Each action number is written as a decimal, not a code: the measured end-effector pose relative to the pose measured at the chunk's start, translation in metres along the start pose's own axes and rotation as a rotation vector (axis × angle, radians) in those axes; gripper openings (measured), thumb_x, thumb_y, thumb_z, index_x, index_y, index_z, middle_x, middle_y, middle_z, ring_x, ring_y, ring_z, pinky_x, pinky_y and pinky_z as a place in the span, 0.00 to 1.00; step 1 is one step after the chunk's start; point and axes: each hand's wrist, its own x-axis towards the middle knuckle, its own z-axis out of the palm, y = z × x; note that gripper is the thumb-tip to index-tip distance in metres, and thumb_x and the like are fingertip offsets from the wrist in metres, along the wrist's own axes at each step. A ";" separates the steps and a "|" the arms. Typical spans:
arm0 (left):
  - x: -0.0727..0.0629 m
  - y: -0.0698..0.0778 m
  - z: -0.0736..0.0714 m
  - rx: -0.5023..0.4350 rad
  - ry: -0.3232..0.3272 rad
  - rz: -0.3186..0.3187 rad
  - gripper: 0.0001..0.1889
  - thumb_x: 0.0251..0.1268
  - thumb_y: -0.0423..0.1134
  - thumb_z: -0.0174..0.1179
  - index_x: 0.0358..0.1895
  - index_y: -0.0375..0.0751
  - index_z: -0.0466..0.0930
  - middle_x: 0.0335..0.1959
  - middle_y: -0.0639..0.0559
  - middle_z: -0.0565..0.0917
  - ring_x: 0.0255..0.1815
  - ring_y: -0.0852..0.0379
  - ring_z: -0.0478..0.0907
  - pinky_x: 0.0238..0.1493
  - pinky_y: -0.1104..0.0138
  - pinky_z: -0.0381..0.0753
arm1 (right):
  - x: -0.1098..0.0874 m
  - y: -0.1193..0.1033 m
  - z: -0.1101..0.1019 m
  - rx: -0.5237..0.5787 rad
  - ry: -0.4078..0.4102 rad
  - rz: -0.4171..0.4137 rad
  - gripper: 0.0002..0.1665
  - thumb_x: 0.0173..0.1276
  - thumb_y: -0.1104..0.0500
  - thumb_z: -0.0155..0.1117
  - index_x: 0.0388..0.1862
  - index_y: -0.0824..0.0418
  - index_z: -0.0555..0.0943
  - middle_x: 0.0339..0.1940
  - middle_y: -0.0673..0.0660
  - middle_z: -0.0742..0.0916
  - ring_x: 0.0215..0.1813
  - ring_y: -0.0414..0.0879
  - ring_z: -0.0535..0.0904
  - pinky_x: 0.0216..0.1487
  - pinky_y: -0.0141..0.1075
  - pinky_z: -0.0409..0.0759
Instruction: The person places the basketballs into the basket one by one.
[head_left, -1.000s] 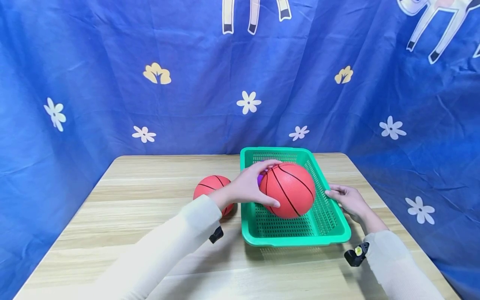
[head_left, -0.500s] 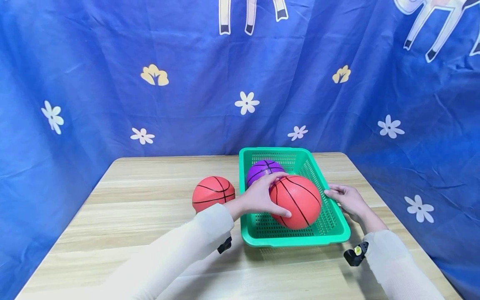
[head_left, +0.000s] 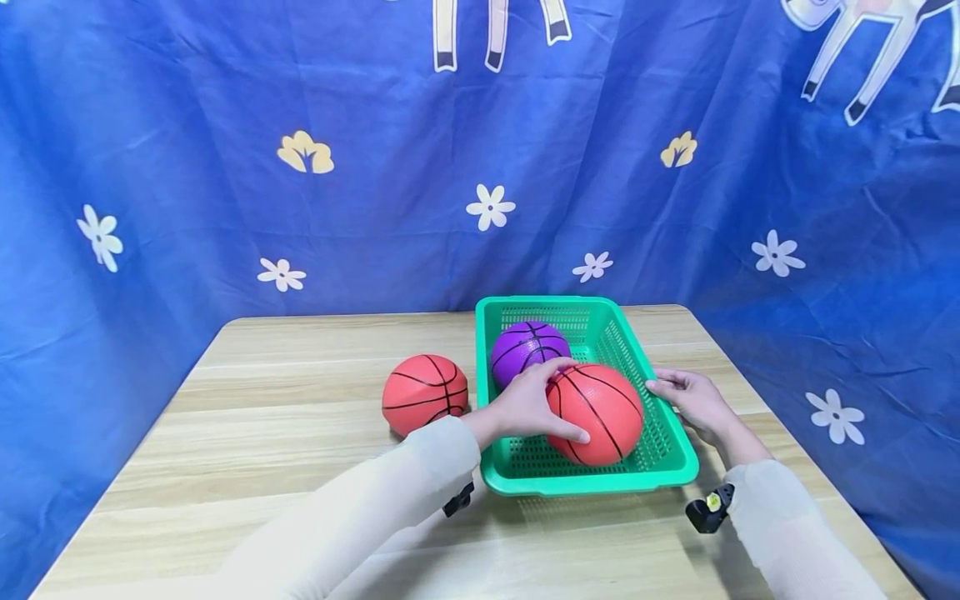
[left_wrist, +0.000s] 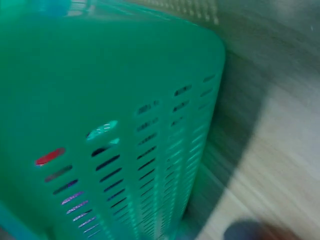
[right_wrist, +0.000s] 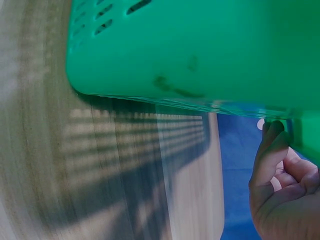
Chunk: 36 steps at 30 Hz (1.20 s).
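Observation:
In the head view a green plastic basket (head_left: pixel 585 483) with slotted walls stands on the table. My left hand (head_left: pixel 525 408) reaches over its left rim and grips a red toy basketball (head_left: pixel 597 415) inside, thumb at the front and fingers over the back. Behind that ball sits a purple basketball (head_left: pixel 528 350) in the basket's far left part. My right hand (head_left: pixel 699 404) holds the right rim, fingers curled under its edge; the right wrist view shows this hand (right_wrist: pixel 287 185) at the basket wall. In the left wrist view, the slotted wall (left_wrist: pixel 115 100) hides my left hand.
A second red basketball (head_left: pixel 425 394) rests on the wooden table (head_left: pixel 285 433) just left of the basket, close to my left forearm. A blue patterned cloth (head_left: pixel 390 208) hangs behind the table and along its sides.
My left hand has carried the red basketball rightward, nearer the front and lower into the basket. The purple ball has come into fuller view. My right hand stays at the rim.

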 end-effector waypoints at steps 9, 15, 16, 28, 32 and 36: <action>-0.001 -0.002 0.009 0.007 -0.042 -0.024 0.49 0.36 0.53 0.78 0.68 0.58 0.63 0.56 0.49 0.70 0.59 0.49 0.67 0.42 0.61 0.81 | 0.001 0.001 0.000 0.003 -0.002 -0.005 0.41 0.71 0.46 0.57 0.71 0.70 0.60 0.66 0.71 0.70 0.54 0.48 0.75 0.44 0.36 0.80; 0.000 -0.005 0.017 0.064 -0.048 -0.013 0.49 0.37 0.53 0.79 0.68 0.59 0.62 0.57 0.48 0.68 0.57 0.50 0.68 0.41 0.63 0.81 | 0.002 0.003 0.001 0.041 -0.008 -0.015 0.39 0.71 0.48 0.58 0.71 0.70 0.60 0.66 0.71 0.70 0.52 0.45 0.78 0.45 0.37 0.81; 0.000 -0.005 0.018 0.072 -0.053 -0.012 0.49 0.37 0.53 0.78 0.68 0.59 0.62 0.58 0.48 0.68 0.57 0.50 0.69 0.41 0.63 0.81 | 0.002 0.003 0.001 0.046 -0.008 -0.015 0.39 0.71 0.48 0.57 0.71 0.70 0.60 0.66 0.72 0.70 0.52 0.46 0.78 0.46 0.38 0.81; -0.001 -0.005 0.020 0.084 -0.034 0.005 0.47 0.40 0.52 0.77 0.68 0.55 0.63 0.59 0.47 0.68 0.58 0.49 0.69 0.43 0.60 0.81 | 0.001 0.005 0.000 0.098 -0.017 -0.015 0.38 0.72 0.51 0.57 0.71 0.71 0.59 0.66 0.73 0.68 0.45 0.41 0.80 0.45 0.41 0.82; 0.000 -0.004 0.018 0.093 -0.017 0.007 0.48 0.39 0.54 0.78 0.68 0.54 0.63 0.59 0.48 0.69 0.59 0.49 0.69 0.44 0.60 0.81 | 0.002 0.005 0.001 0.099 -0.016 -0.018 0.38 0.72 0.51 0.57 0.71 0.71 0.59 0.66 0.73 0.68 0.46 0.42 0.80 0.45 0.41 0.82; 0.001 0.000 0.013 0.106 0.007 0.021 0.50 0.37 0.54 0.78 0.69 0.52 0.62 0.60 0.47 0.70 0.61 0.50 0.67 0.48 0.57 0.79 | 0.002 0.006 0.001 0.085 -0.006 -0.021 0.39 0.71 0.50 0.58 0.71 0.71 0.59 0.65 0.72 0.70 0.47 0.41 0.80 0.44 0.40 0.82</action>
